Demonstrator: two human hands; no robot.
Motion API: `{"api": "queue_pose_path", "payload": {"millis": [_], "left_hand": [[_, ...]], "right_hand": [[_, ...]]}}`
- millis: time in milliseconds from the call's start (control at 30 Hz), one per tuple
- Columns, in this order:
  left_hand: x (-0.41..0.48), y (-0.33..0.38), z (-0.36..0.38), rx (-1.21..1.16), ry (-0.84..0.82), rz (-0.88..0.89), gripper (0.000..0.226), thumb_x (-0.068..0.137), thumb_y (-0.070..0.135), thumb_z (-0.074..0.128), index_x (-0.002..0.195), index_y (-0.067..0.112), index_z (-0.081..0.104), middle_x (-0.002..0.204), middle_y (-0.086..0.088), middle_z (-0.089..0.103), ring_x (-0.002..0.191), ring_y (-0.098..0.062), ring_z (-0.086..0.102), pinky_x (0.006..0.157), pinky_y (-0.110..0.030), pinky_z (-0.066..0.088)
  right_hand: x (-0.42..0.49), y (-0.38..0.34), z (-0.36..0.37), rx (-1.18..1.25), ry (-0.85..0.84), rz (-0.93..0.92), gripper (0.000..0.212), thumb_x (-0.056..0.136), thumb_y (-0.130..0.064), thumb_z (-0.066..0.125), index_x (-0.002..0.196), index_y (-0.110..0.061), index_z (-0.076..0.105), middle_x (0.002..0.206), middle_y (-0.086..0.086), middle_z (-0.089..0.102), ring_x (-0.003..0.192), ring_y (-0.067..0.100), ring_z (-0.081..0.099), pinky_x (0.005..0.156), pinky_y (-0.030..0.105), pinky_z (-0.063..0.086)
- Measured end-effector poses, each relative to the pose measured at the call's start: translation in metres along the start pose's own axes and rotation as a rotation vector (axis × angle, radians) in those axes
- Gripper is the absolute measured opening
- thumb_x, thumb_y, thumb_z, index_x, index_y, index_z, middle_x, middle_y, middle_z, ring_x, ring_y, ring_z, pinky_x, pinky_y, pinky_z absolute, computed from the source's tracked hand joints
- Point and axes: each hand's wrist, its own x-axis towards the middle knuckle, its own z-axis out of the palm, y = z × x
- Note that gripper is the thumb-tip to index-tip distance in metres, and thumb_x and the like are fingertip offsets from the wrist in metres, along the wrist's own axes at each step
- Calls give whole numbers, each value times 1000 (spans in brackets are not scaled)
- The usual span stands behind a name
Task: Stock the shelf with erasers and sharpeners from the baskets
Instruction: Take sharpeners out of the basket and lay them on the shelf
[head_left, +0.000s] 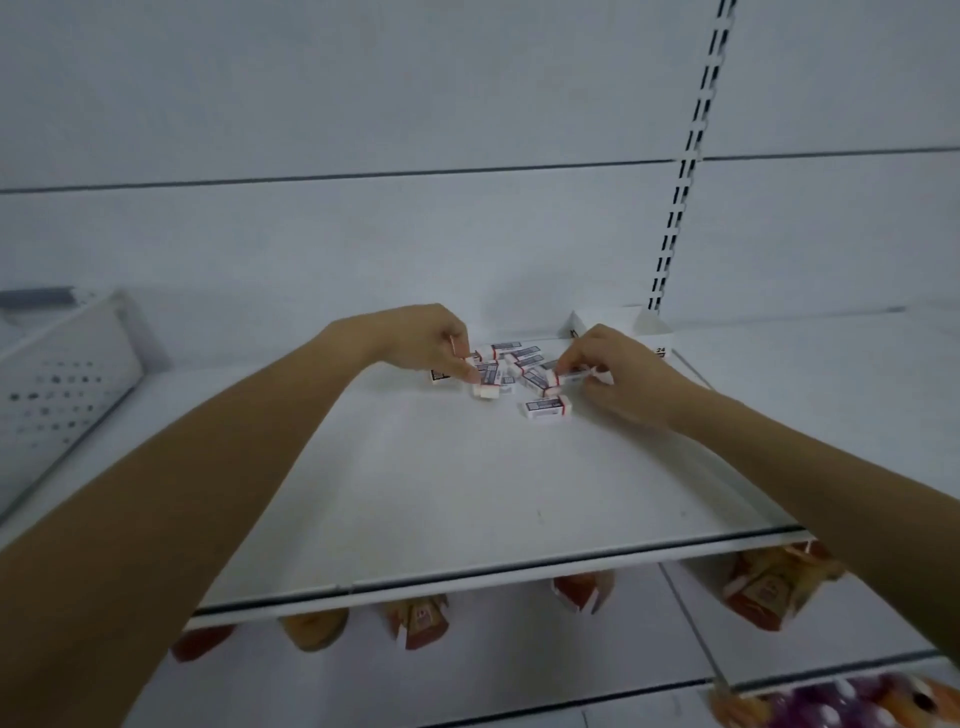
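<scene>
Simultaneously, left hand (426, 340) and right hand (621, 376) pinch erasers (525, 364).

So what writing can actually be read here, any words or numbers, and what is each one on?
"24": on the white box behind the right hand.
Dark print on the erasers: too small and blurred to read.
Labels on the orange packets lower down: too blurred to read.
No other text shows.
</scene>
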Motion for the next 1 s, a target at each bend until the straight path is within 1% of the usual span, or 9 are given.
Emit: {"api": "queue_pose_path", "payload": {"millis": [133,200,300,400,533,600,700,900,1000], "left_hand": [[-6,-6,12,62,29,-74,27,77,40,71,89,15,67,91,0,67,87,-17,59,80,-29,45],[-8,-4,16,28,69,-71,26,77,42,70,88,18,67,88,6,66,86,-12,60,82,-27,46],[-10,3,20,-48,143,-43,28,78,50,64,85,23,66,82,14,64,83,-5,59,80,-23,45],[-10,12,26,-39,179,-25,33,78,51,64,88,20,67,84,10,62,81,-8,58,77,-25,45],[-6,20,38,73,250,13,26,82,28,66,101,11,64,99,-2,62,90,-18,56,82,-29,45],[-8,23,40,69,273,52,24,82,19,65,104,10,63,105,-4,63,90,-16,54,79,-23,43],[-15,25,37,9,262,122,22,79,14,68,101,9,65,97,-1,62,81,-10,50,64,-3,35],[-22,21,37,1,223,87,29,75,21,74,102,14,65,103,-2,61,86,-11,50,70,-15,38],[-28,16,35,-5,275,82,27,77,23,73,101,13,64,103,-5,61,86,-12,51,66,-9,35]], "right_hand": [[2,1,3,-29,19,16,25,83,0,53,101,-14,64,98,-3,44,93,10,45,77,16,30],[2,-3,3,-32,36,-18,20,85,-6,55,101,-12,64,99,-2,46,94,13,47,80,20,32],[2,-12,6,-5,27,-95,18,88,-11,55,103,-11,65,99,-2,48,94,10,46,79,16,30],[6,-16,14,-34,-46,-120,18,89,-15,54,102,-13,67,100,-3,50,95,8,46,84,17,33],[4,-12,19,-60,-62,-136,18,90,-17,53,94,-11,70,99,0,54,100,19,50,91,30,39],[3,-11,18,-69,-63,-131,18,90,-17,53,93,-10,69,100,1,55,101,19,50,92,32,40],[3,-9,15,-88,-59,-149,17,89,-18,55,94,-10,69,102,4,59,101,20,52,92,29,39],[3,-5,14,-124,-103,-138,31,91,-33,51,117,-18,58,114,1,60,108,23,50,92,28,36],[-6,-6,11,-124,-100,-148,44,91,-35,51,131,-17,48,134,1,48,126,20,40,107,30,29]]}}
